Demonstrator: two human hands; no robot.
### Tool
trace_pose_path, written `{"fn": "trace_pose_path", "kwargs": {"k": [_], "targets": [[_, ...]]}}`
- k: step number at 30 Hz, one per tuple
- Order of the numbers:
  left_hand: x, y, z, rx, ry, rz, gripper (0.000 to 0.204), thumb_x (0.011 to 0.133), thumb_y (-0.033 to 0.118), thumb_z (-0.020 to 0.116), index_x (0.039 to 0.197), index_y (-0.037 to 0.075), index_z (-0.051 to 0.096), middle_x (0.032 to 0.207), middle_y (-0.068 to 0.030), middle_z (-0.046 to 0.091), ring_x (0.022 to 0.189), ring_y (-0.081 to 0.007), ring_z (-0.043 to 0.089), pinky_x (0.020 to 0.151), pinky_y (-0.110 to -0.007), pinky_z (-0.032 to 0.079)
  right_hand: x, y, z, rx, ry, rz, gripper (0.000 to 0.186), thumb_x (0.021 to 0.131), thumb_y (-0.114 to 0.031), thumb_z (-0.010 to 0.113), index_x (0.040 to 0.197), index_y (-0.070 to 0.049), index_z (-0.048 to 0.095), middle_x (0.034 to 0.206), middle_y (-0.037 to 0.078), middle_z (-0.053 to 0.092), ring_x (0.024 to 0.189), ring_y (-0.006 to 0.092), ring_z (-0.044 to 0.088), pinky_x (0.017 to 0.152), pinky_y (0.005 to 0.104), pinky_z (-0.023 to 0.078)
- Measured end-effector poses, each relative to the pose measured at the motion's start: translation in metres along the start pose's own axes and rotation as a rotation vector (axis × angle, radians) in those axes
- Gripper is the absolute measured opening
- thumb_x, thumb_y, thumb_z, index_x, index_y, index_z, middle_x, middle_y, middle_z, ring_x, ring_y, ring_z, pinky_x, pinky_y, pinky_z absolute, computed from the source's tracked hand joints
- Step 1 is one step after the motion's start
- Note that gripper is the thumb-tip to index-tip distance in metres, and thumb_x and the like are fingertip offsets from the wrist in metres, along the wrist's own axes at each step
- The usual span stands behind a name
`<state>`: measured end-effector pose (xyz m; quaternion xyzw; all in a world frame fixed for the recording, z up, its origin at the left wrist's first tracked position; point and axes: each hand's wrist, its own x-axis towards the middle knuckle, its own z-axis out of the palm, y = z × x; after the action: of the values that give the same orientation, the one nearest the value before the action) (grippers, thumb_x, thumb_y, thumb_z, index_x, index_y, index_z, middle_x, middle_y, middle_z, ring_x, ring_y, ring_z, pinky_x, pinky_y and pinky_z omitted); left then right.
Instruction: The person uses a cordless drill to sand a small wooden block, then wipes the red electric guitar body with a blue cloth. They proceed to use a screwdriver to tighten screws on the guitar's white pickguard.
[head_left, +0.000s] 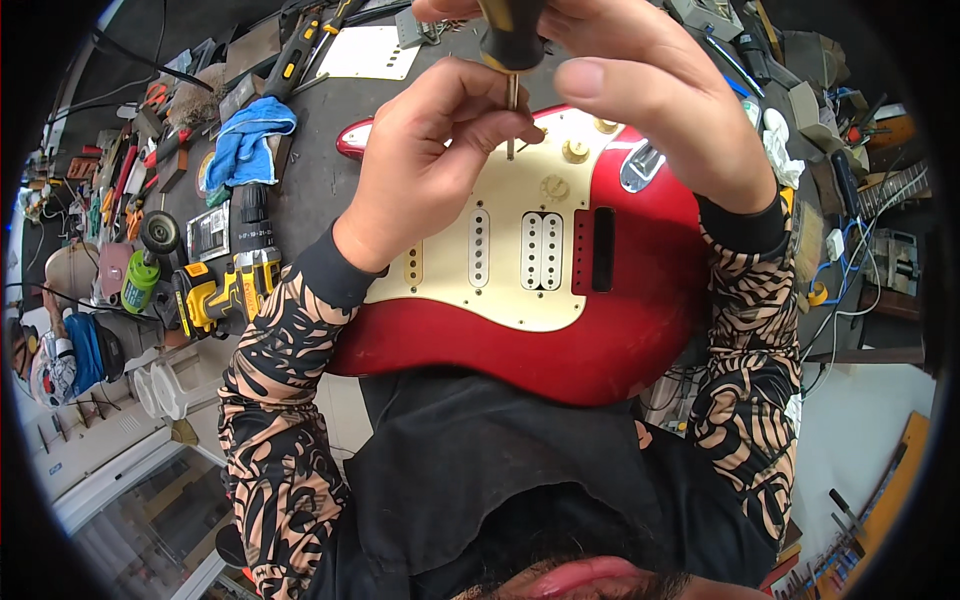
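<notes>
A red electric guitar body (640, 330) with a cream pickguard (500, 300) lies flat in front of me. A screwdriver (512, 40) with a black and yellow handle stands upright over it, its tip at the pickguard near the knobs (555, 187). My left hand (430, 155) pinches the metal shaft just above the pickguard. Around the handle are the fingers of my right hand (660, 95), its thumb held off to the side; the handle's top is cut off by the picture's edge. White pickups (541, 250) sit in the pickguard. A metal jack plate (641, 165) lies near my right wrist.
At left on the grey bench are a yellow and black cordless drill (250, 265), a blue cloth (250, 140) and a green tool (140, 280). A white plate (368, 52) lies at the back. Cables (850, 270) and a guitar neck (895, 190) are at right.
</notes>
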<state>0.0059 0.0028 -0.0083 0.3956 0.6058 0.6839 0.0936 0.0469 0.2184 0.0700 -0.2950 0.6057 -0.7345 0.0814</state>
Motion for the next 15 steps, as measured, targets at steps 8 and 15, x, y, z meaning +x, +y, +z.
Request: {"fn": "trace_pose_path", "kwargs": {"k": [8, 15], "targets": [[0.003, -0.004, -0.013, 0.059, -0.224, 0.043, 0.015, 0.107, -0.004, 0.059, 0.121, -0.005, 0.061, 0.112, -0.0118, 0.073, 0.108, -0.0198, 0.074, 0.091, -0.033, 0.061, 0.006, -0.005, -0.016, 0.084, -0.068, 0.044, 0.045, 0.104, -0.015, 0.075, 0.142, 0.002, 0.060, 0.123, 0.005, 0.068, 0.110, 0.0159, 0.064, 0.101, 0.0345, 0.050], [0.003, -0.003, 0.007, -0.005, 0.081, 0.105, 0.026, 0.099, -0.004, 0.075, 0.121, -0.004, 0.061, 0.116, -0.0103, 0.071, 0.102, -0.0174, 0.077, 0.083, -0.030, 0.066, 0.006, 0.006, 0.008, -0.455, 0.164, -0.129, 0.047, 0.099, -0.016, 0.083, 0.137, 0.001, 0.061, 0.125, 0.006, 0.067, 0.120, 0.0164, 0.062, 0.111, 0.0358, 0.047]]}}
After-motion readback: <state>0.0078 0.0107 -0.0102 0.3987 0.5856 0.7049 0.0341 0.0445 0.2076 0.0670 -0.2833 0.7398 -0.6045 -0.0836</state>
